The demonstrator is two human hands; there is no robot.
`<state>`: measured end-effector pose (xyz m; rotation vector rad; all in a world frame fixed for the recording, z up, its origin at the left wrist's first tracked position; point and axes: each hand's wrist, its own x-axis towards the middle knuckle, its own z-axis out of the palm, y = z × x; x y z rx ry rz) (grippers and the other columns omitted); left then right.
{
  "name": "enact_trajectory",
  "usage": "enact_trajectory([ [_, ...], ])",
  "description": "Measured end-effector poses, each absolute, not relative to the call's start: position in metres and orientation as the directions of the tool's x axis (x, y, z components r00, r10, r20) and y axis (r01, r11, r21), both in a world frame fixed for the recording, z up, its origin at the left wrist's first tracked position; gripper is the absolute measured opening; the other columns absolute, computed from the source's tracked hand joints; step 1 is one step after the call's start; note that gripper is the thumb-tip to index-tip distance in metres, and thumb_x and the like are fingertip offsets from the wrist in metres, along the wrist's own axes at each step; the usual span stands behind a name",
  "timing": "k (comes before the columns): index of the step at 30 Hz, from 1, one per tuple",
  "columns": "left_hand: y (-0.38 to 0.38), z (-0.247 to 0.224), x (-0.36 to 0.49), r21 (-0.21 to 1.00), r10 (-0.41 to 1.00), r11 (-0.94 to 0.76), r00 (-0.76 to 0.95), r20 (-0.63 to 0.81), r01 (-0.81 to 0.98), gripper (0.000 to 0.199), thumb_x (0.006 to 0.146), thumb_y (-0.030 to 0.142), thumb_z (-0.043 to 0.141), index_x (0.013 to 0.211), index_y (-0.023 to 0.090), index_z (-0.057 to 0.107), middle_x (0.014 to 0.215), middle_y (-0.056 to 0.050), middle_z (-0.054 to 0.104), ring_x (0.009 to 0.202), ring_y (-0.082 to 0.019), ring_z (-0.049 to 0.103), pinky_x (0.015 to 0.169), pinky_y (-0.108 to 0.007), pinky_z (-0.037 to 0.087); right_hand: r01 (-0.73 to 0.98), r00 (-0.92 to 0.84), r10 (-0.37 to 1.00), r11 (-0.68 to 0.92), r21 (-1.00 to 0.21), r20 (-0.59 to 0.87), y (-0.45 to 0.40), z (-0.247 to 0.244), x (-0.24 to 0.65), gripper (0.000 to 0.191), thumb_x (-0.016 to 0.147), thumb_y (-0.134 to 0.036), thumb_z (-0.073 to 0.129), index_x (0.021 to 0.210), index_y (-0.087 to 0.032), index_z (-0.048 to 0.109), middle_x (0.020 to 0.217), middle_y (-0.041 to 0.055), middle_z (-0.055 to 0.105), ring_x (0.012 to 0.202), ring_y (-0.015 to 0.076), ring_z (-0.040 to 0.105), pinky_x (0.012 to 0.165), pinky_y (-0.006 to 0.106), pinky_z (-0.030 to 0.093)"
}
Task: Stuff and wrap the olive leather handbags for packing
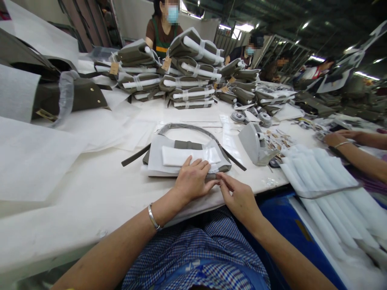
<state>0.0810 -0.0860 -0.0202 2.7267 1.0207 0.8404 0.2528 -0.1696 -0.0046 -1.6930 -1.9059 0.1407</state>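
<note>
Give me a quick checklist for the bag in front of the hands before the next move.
1. Left hand steadying the bag: ok, it lies palm down over the white padding.
2. Right hand at the bag: ok, its fingertips are at the near edge.
3. Right hand's grip: cannot tell, too little shows between its fingers.
4. White padding on top: ok, lying across the bag.
5. Strap ends tucked in: not ok, one sticks out on each side.
6. Grey dispenser close by: ok, standing right of the bag, probably reachable.
</note>
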Motion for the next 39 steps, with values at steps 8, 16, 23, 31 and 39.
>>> enact_trajectory([
  [8, -0.088, -0.023, 0.085, 0.313, 0.648, -0.754, 0.577, 0.497, 0.577, 0.035, 0.091, 0.041, 0.057, 0.118, 0.018, 0.062, 0.123, -0.009, 0.067, 0.117, -0.026, 0.058, 0.115, -0.051, 0.028, 0.917, 0.011, 0.906, 0.160, -0.365, 0.424, -0.176, -0.019, 0.236, 0.033, 0.095, -0.017, 0.044, 0.122, -0.016, 0.063, 0.117, 0.0136, 0.071, 0.104, 0.0257, 0.070, 0.091, 0.040, 0.058],
  [16, -0.088, -0.024, 0.086, 0.335, 0.656, -0.748, 0.562, 0.504, 0.572, 0.035, 0.089, 0.041, 0.061, 0.116, 0.020, 0.063, 0.122, -0.009, 0.068, 0.116, -0.027, 0.059, 0.115, -0.053, 0.028, 0.924, 0.044, 0.894, 0.133, -0.359, 0.445, -0.177, -0.025, 0.228, 0.035, 0.095, -0.017, 0.044, 0.125, -0.013, 0.061, 0.116, 0.0163, 0.071, 0.101, 0.0274, 0.071, 0.088, 0.042, 0.059],
  [23, -0.088, -0.027, 0.086, 0.329, 0.657, -0.747, 0.566, 0.498, 0.577, 0.034, 0.086, 0.032, 0.060, 0.118, 0.019, 0.061, 0.125, -0.007, 0.067, 0.119, -0.027, 0.058, 0.116, -0.052, 0.028, 0.928, 0.032, 0.884, 0.147, -0.342, 0.467, -0.178, -0.023, 0.225, 0.033, 0.096, -0.017, 0.044, 0.124, -0.017, 0.062, 0.113, 0.0147, 0.072, 0.097, 0.0271, 0.071, 0.084, 0.040, 0.060],
  [31, -0.087, -0.025, 0.085, 0.322, 0.651, -0.753, 0.575, 0.496, 0.574, 0.035, 0.084, 0.027, 0.061, 0.118, 0.019, 0.061, 0.125, -0.008, 0.067, 0.119, -0.027, 0.058, 0.115, -0.053, 0.029, 0.960, -0.034, 0.922, 0.137, -0.244, 0.386, -0.177, -0.016, 0.235, 0.028, 0.095, -0.015, 0.046, 0.119, -0.016, 0.061, 0.110, 0.0116, 0.073, 0.093, 0.0249, 0.072, 0.079, 0.035, 0.057],
  [39, -0.087, -0.026, 0.084, 0.311, 0.633, -0.768, 0.592, 0.498, 0.560, 0.036, 0.084, 0.028, 0.060, 0.119, 0.018, 0.060, 0.126, -0.009, 0.066, 0.120, -0.027, 0.057, 0.115, -0.053, 0.028, 0.995, -0.094, 0.942, 0.094, 0.017, 0.322, -0.173, 0.003, 0.241, 0.015, 0.097, -0.028, 0.052, 0.099, -0.021, 0.065, 0.089, 0.0038, 0.074, 0.073, 0.0181, 0.067, 0.057, 0.028, 0.037],
])
